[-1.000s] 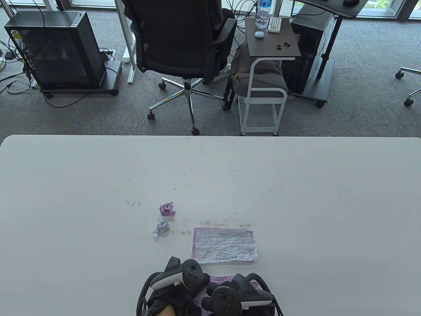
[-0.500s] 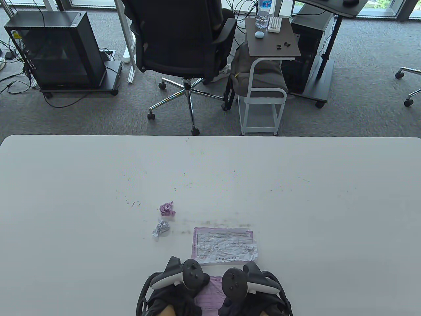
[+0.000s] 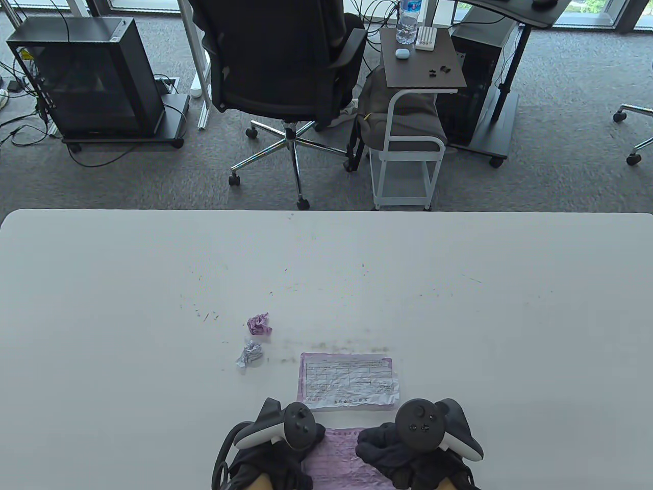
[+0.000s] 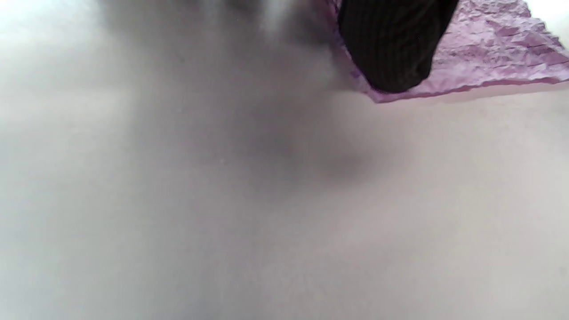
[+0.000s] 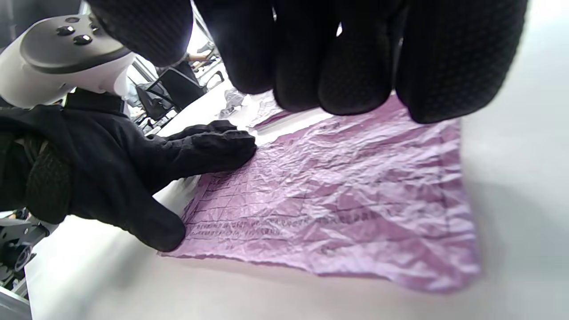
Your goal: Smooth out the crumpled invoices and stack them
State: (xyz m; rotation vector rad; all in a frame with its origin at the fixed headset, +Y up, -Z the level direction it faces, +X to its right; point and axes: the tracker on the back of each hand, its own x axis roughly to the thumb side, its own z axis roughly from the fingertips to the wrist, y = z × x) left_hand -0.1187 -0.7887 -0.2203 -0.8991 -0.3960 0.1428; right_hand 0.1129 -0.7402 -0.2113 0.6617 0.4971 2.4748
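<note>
A wrinkled purple invoice point(image 3: 334, 454) point(image 5: 338, 200) lies spread at the table's near edge. My left hand point(image 3: 285, 449) presses its left side with flat fingers point(image 5: 213, 146), and the thumb point(image 4: 391, 49) lies on its corner. My right hand point(image 3: 393, 449) rests on its right side, fingers point(image 5: 342, 58) hanging over the sheet. A flattened invoice point(image 3: 348, 381) with a purple border lies just beyond. Two crumpled balls sit to the left: a purple ball point(image 3: 259, 323) and a grey-white ball point(image 3: 250, 354).
The white table point(image 3: 459, 306) shows scuffs and small specks around the middle. Beyond its far edge stand an office chair point(image 3: 285, 66), a small side table on a white frame point(image 3: 413, 102) and a black computer case point(image 3: 92, 76).
My right hand has slid to the right across the purple invoice, uncovering its middle. My left hand has stayed in place.
</note>
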